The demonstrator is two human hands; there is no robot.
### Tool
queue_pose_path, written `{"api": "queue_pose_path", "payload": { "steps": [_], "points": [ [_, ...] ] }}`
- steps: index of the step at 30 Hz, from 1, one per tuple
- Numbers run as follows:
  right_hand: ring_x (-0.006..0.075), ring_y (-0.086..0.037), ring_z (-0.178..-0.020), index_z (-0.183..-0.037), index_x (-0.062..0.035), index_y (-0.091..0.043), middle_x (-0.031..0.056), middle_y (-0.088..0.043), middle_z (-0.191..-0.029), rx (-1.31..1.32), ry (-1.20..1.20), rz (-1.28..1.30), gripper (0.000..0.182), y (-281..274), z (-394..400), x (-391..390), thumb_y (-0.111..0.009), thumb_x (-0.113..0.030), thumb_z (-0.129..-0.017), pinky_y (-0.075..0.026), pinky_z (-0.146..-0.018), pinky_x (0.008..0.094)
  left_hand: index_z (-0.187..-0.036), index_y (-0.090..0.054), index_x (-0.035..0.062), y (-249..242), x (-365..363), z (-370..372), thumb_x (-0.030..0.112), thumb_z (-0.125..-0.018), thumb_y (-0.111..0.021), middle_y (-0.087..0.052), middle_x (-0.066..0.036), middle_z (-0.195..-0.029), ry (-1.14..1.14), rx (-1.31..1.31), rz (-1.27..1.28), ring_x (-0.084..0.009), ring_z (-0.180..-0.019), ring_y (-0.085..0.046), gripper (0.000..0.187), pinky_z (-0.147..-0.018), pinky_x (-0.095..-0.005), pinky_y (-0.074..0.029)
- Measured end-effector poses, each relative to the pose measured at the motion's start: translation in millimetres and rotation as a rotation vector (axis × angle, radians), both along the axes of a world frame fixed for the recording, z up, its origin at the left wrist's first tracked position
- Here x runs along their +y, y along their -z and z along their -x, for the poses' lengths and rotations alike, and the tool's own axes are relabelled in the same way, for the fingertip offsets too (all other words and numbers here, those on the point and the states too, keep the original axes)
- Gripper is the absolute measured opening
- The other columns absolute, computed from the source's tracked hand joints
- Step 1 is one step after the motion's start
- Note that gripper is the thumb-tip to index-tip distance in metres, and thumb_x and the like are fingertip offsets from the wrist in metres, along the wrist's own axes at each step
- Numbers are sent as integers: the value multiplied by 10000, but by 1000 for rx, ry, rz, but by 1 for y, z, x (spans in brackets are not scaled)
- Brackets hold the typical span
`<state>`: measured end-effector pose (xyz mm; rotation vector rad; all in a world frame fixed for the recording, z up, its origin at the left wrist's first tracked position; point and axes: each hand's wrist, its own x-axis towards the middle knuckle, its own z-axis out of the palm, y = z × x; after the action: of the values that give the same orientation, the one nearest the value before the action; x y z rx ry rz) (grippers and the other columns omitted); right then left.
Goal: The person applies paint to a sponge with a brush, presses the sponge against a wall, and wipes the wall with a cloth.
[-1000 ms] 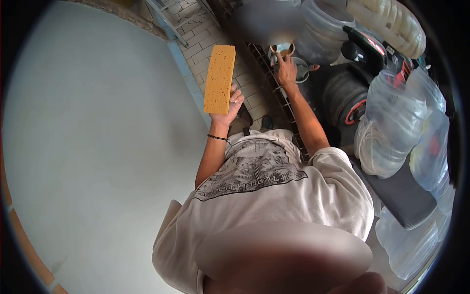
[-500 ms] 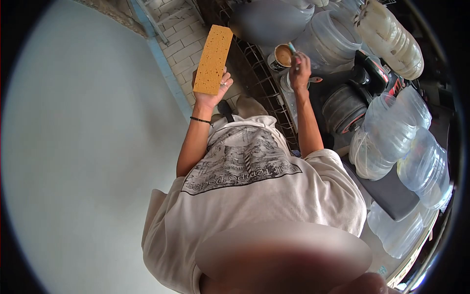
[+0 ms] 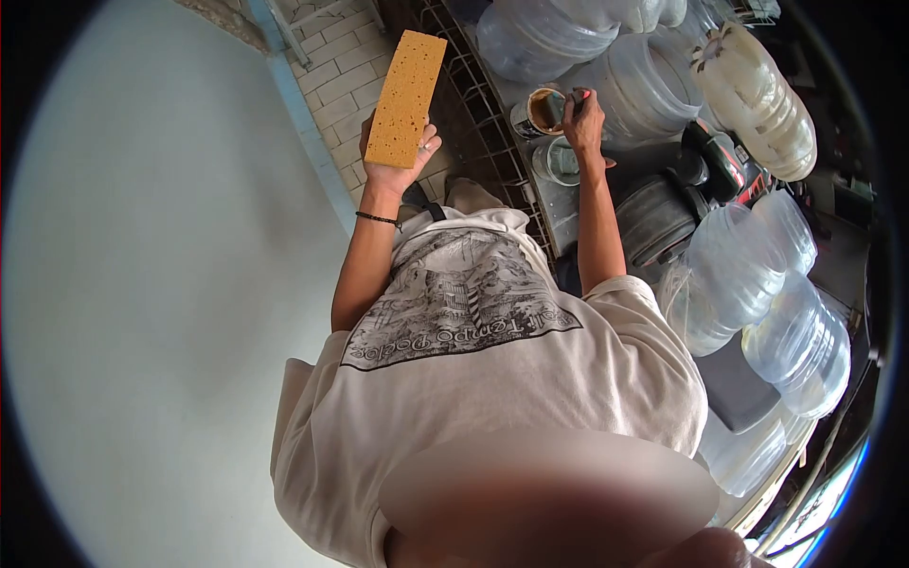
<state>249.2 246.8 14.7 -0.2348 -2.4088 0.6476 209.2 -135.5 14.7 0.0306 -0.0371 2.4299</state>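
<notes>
Yellow block (image 3: 407,99) sits clamped in the outstretched left hand (image 3: 403,174), the right hand (image 3: 584,123) reaching forward, closed on a tool (image 3: 555,108).

Legible lettering: one line, "Bali Tempo Doeloe", located on the light T-shirt (image 3: 530,407), along the edge of the printed illustration (image 3: 464,284). The line appears inverted in the head view; its final letters are indistinct. Markings on the tub (image 3: 521,121) are too small to read.
</notes>
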Motion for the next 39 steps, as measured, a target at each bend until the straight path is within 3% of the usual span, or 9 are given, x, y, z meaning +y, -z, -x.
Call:
{"api": "queue_pose_path", "payload": {
  "steps": [6,12,18,24,27,30,31,34,39],
  "points": [
    [416,-708,-798,-1054,-5,-593,227,-700,-873,72,23,29,167,2,5,1,-676,-95,-940,-544,-721,453,-1044,-651,66,-14,7,8,459,-952,-504,-550,-88,-894,-12,-28,30,-221,-741,-413,430,-709,-363,-360],
    [457,-693,-803,-1015,7,-562,256,-683,-855,-15,57,130,167,-7,1,-8,-668,-89,-929,-535,-711,480,-1034,-657,68,-28,16,10,452,-946,-512,-562,-91,-895,-5,-37,87,-222,-742,-423,420,-714,-362,-369],
    [443,-699,-789,-1020,7,-577,247,-686,-844,34,104,158,179,-6,-3,-5,-681,-102,-924,-540,-712,457,-1012,-658,87,-26,28,12,456,-948,-516,-548,-69,-850,23,-16,77,-230,-744,-420,401,-711,-366,-366],
    [348,-706,-751,-1052,3,-598,185,-695,-830,225,227,272,202,-14,-14,-16,-699,-124,-932,-548,-719,419,-1154,-631,10,-19,37,7,415,-946,-557,-562,-136,-991,37,47,11,-217,-756,-419,461,-757,-348,-363],
    [265,-690,-699,-1060,2,-587,142,-689,-809,290,378,273,214,9,-22,-10,-704,-130,-937,-551,-683,380,-1224,-615,-7,-11,39,5,414,-962,-533,-581,-171,-1061,80,47,6,-237,-766,-431,502,-756,-358,-369],
    [201,-665,-641,-1075,-5,-569,124,-684,-831,328,402,607,223,13,-29,-16,-701,-133,-949,-540,-623,338,-1292,-590,-23,-4,44,4,405,-995,-491,-599,-214,-1162,88,-33,179,-260,-794,-468,531,-749,-376,-385],
    [197,-665,-628,-1080,6,-548,124,-680,-826,366,412,642,233,15,-31,-20,-690,-136,-961,-541,-607,331,-1313,-580,-29,-5,45,3,401,-1007,-476,-603,-228,-1197,89,-81,275,-267,-807,-484,538,-746,-382,-391],
    [182,-667,-591,-1093,40,-486,123,-667,-811,488,449,742,267,25,-37,-25,-655,-142,-997,-542,-559,312,-1330,-576,-20,17,53,10,387,-1035,-435,-602,-246,-1263,164,-225,219,-288,-848,-528,522,-750,-396,-416],
    [193,-674,-575,-1135,28,-399,143,-648,-783,527,511,974,277,37,-37,-21,-604,-122,-1026,-530,-519,313,-1348,-581,19,32,62,13,382,-1052,-412,-616,-225,-1271,222,-254,291,-306,-916,-588,498,-779,-408,-456]
  ]
}}
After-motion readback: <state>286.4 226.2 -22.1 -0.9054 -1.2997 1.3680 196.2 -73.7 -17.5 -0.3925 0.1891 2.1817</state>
